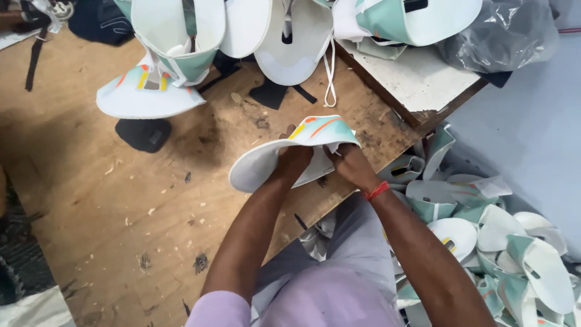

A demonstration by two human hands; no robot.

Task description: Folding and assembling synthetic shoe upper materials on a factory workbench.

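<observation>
— What are the hands doing?
— The left hand (295, 158) and right hand (349, 162) both grip one white-and-teal cap brim (284, 151).
— Where?
— Above the tabletop (121, 200) edge, a brim pile (508, 254) lying on the floor.

A worn wooden table (121, 200) is carrying a mint-and-white cap visor (145, 94), a dark fabric piece (144, 133) and black straps (33, 57). On the floor (532, 133) a heap of cut visors (514, 254) is lying.
</observation>
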